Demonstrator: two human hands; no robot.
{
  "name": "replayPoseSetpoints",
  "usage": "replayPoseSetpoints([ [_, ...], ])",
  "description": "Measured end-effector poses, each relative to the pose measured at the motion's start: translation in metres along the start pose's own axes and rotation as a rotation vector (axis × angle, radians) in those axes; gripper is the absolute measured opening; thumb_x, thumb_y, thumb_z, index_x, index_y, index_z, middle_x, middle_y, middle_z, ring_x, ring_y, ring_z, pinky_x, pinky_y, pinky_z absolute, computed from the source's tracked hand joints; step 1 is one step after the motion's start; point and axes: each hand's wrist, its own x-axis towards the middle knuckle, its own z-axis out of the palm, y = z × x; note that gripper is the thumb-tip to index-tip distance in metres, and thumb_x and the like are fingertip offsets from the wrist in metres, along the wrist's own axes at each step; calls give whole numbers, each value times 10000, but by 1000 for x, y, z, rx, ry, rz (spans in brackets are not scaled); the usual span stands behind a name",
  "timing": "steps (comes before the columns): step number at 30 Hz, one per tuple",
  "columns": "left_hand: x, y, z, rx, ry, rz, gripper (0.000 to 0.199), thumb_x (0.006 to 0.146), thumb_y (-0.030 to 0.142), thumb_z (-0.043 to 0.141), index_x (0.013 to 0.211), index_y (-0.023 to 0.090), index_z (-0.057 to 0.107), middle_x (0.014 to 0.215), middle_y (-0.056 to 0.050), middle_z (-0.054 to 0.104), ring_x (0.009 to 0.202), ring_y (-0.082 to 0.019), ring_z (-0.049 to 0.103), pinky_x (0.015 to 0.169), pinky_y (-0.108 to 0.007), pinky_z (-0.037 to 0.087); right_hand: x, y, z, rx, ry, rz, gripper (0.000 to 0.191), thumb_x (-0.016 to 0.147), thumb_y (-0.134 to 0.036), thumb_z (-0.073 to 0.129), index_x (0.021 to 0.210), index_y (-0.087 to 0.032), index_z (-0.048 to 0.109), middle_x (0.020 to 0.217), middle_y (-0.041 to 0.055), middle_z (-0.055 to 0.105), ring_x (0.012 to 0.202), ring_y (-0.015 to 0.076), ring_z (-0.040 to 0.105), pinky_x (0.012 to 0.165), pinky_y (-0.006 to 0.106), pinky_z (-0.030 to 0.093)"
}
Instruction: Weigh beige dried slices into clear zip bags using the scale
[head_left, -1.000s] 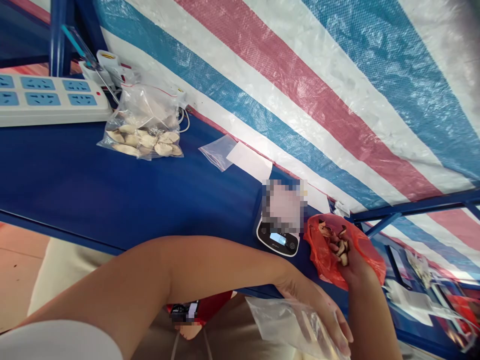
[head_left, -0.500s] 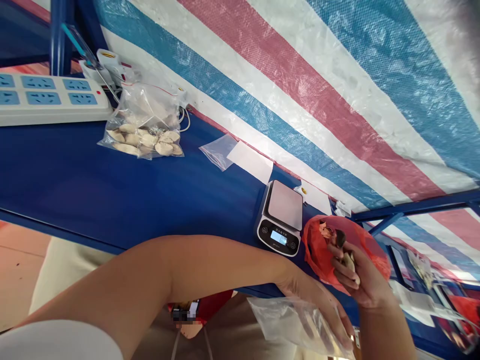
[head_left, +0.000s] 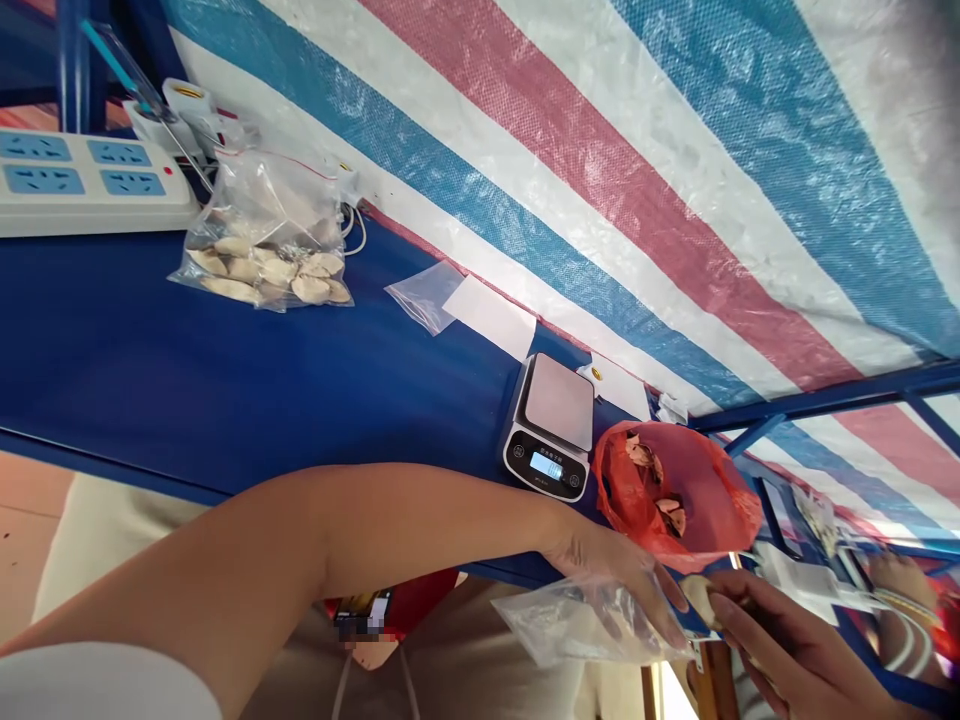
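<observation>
My left hand [head_left: 626, 580] reaches across below the scale and grips a clear plastic bag [head_left: 547, 620], its fingers partly behind the film. Just right of the bag's mouth, my right hand [head_left: 787, 635] pinches a pale dried slice [head_left: 699, 598] between thumb and fingers. Whether more slices sit in that palm is hidden. Above both hands lies an open red plastic bag [head_left: 720, 500] with several brownish dried pieces [head_left: 673, 517] in it. Beside it stands a digital kitchen scale [head_left: 559, 400] with a lit display and a bare pan.
A filled zip bag of pale slices [head_left: 277, 270] stands at the left near a white power strip [head_left: 75, 190]. A flat clear bag [head_left: 426, 295] and white paper [head_left: 491, 315] lie along the striped sheet [head_left: 525, 150]. Another person's hand [head_left: 900, 580] shows at the far right.
My right hand has come down from over the red bag to beside the clear bag, carrying pale slice material. A dark brownish piece it had at its fingertips now lies in the red bag.
</observation>
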Motion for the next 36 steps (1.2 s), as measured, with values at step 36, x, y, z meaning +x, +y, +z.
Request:
replayPoseSetpoints([
  [36,21,-19,-13,-4,-94,73,526,447,106,914,905,183,667,902,32,683,814,-136,682,736,-291,607,-8,-40,31,-234,-14,-404,425,915,-604,665,1110,-262,827,1061,86,813,937,289,772,785,274,621],
])
